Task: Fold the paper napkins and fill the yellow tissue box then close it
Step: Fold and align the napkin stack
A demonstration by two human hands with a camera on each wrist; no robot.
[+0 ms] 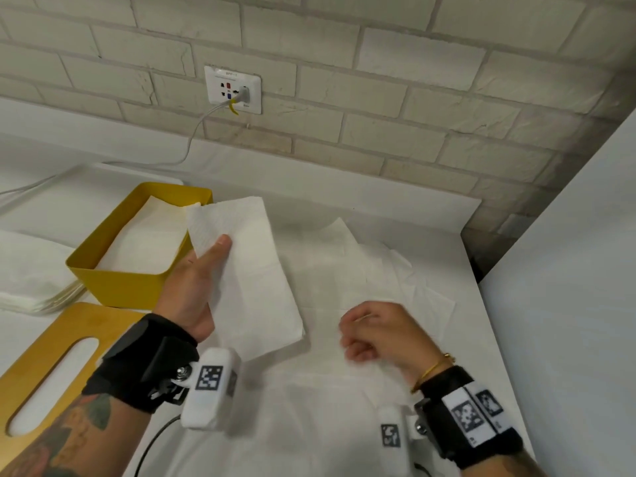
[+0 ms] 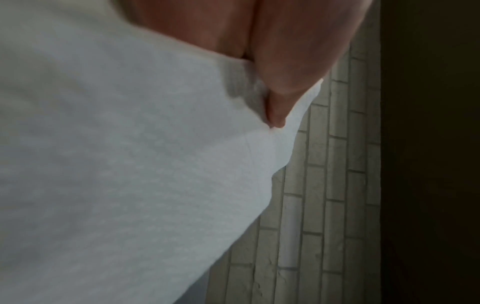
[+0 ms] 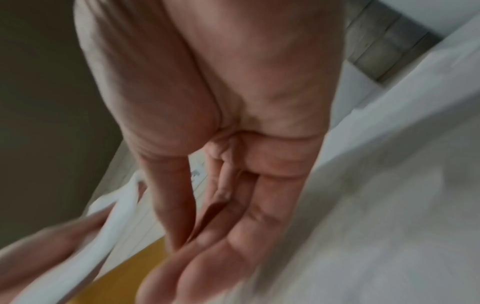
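Holding one folded napkin — left hand beside one yellow box.

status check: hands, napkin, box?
Left hand pinches folded napkin beside yellow tissue box. Right hand curled, blurred, over loose napkins; grip unclear. Box open, napkins inside; lid off, lying near. Path clear.

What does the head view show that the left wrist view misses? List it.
Head view only: the open yellow tissue box with napkins inside, its slotted lid on the table, the right hand curled, a wall socket.
Left wrist view only: nothing extra.
Both: the left hand pinching a folded napkin, and the brick wall.
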